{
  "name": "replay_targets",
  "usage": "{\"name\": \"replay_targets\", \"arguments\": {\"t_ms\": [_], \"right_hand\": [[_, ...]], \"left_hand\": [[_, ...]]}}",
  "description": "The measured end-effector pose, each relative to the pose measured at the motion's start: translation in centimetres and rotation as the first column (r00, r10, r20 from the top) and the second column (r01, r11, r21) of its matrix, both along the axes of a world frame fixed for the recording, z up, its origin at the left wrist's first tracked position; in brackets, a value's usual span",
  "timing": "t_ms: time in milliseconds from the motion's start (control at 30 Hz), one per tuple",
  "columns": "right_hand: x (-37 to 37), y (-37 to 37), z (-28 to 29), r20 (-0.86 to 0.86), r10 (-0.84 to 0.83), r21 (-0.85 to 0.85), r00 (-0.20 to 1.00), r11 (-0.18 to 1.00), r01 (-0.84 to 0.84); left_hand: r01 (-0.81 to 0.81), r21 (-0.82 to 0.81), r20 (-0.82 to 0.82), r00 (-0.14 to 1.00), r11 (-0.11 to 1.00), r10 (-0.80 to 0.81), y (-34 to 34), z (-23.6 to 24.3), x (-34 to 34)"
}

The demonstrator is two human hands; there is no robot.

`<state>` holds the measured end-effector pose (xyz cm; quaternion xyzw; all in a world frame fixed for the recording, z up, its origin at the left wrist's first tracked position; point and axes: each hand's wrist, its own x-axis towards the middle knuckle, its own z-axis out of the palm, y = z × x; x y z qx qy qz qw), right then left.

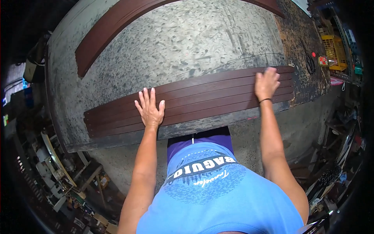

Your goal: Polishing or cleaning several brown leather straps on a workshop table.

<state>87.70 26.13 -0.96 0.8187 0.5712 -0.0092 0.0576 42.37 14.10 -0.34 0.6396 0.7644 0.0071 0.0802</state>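
A long dark brown slatted panel [206, 92], marked with lengthwise lines, lies along the near edge of the worktable [183, 39]. My left hand [150, 111] rests on its left part, palm down, fingers spread. Toward the panel's right end, my right hand [267, 85] is over the surface with its fingers stretched out and slightly blurred; whether it presses down is hard to tell. Neither hand grips anything. Small dots run along the panel's left end. Farther back on the table lies another brown piece [113, 31], curved in this view and cut off by the upper edge.
At the table's right end is a dark, worn wooden surface [307, 78] with a black cord [309, 62] and a small red-and-yellow container [323, 61]. A yellow crate [334, 50] stands beyond. Cluttered shelves and scrap wood [91, 179] flank the floor on both sides.
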Motion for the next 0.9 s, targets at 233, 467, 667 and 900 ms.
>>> {"name": "replay_targets", "arguments": {"t_ms": [233, 467, 667, 900], "right_hand": [[-30.4, -9.4, 1.4, -0.375, 0.813, 0.149, 0.445, 0.527, -0.837], [-14.7, -6.7, 1.0, 0.010, 0.493, 0.088, 0.870, 0.866, -0.492], [-13.5, -4.8, 2.8, 0.063, 0.013, 0.005, 0.998, 1.000, -0.014], [-29.6, -17.5, 1.3, -0.408, 0.755, 0.214, 0.514, 0.626, -0.750]], "left_hand": [[-0.157, 0.248, 0.563, 0.826, 0.956, -0.011, -0.5, -1.4, -2.5], [-0.722, 0.008, 0.858, 0.360, 0.692, 0.366, -12.4, 1.9, -13.2], [-0.631, -0.370, 0.620, 0.379, 0.682, 0.687, -29.5, 0.6, -15.3], [-0.286, -0.584, 0.609, 0.464, 0.760, 0.643, -29.7, 1.9, -11.2]]}}
